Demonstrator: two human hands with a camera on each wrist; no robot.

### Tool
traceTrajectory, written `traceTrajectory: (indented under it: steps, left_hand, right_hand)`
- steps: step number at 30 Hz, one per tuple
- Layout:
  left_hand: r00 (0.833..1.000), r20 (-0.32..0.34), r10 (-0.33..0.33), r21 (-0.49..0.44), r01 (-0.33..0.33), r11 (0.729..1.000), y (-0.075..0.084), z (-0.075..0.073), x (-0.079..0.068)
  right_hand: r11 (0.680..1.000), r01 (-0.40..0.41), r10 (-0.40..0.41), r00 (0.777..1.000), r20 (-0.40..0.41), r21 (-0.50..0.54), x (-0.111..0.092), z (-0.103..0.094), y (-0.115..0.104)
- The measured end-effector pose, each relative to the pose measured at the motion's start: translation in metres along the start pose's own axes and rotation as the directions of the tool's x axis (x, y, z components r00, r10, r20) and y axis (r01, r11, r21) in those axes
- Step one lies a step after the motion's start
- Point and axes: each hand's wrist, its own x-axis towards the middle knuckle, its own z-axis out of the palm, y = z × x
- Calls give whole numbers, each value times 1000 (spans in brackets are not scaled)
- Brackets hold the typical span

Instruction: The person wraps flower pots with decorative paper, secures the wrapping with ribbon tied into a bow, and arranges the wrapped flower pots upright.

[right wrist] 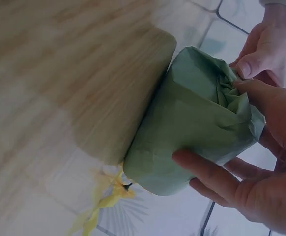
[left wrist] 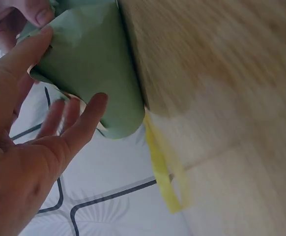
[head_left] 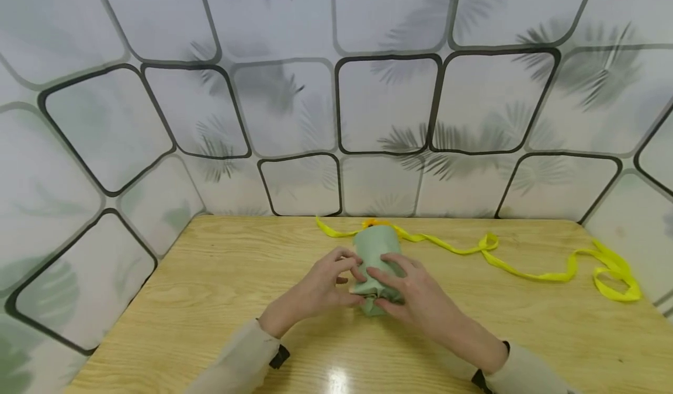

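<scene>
A cylinder wrapped in pale green paper (head_left: 377,243) lies on its side, its near end crumpled and folded in. My left hand (head_left: 322,286) holds it from the left, with the thumb at the folded end and the fingers bent along the side. From the right, my right hand (head_left: 420,294) grips it, fingers spread over the top and thumb at the gathered paper. The right wrist view shows the pleats of the green wrapping (right wrist: 182,123) bunched beneath the two thumbs. Whatever is inside the paper is hidden.
Behind the cylinder, a long yellow ribbon (head_left: 541,277) trails across the wooden table (head_left: 221,283) to the right, ending in loose loops. An orange flower (head_left: 374,223) sits just beyond the cylinder's far end. A patterned curtain (head_left: 389,102) borders the table's back.
</scene>
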Motion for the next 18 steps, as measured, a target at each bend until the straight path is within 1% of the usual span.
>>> traceTrajectory:
  steps: [3, 5, 8, 11, 13, 15, 16, 18]
  left_hand:
    - [998, -22, -56, -72, 54, 996, -1, 4, -1]
    - [996, -42, -77, -115, 71, 991, -1, 6, -1]
    - [993, -71, -92, -157, 80, 984, 0, 9, -1]
    - [992, -76, -102, -194, 86, 977, 3, 12, -3]
    - [992, -63, -113, -216, 97, 972, 5, 12, -5]
    - [993, -32, -117, -234, 107, 966, 5, 12, -7]
    - [993, -1, -119, -247, 115, 962, 5, 10, -7]
    - [988, 78, -132, -277, 148, 949, 2, 2, -6]
  right_hand:
    - [998, -16, 15, 1000, 9, 66, -1, 0, 2]
    - [996, -16, 15, 1000, 4, 91, -2, 1, 4]
    - [996, -9, 11, 1000, -15, 91, -3, 2, 5]
    - [997, -13, 14, 1000, -16, 76, -7, 1, 3]
    - [997, -22, 23, 1000, -9, 72, -9, 0, 0]
    - [997, -31, 32, 999, -5, 69, -11, -1, -1]
    - [997, -36, 37, 999, -7, 68, -12, -2, -2]
    - [997, -45, 46, 999, -13, 64, -12, -2, -2]
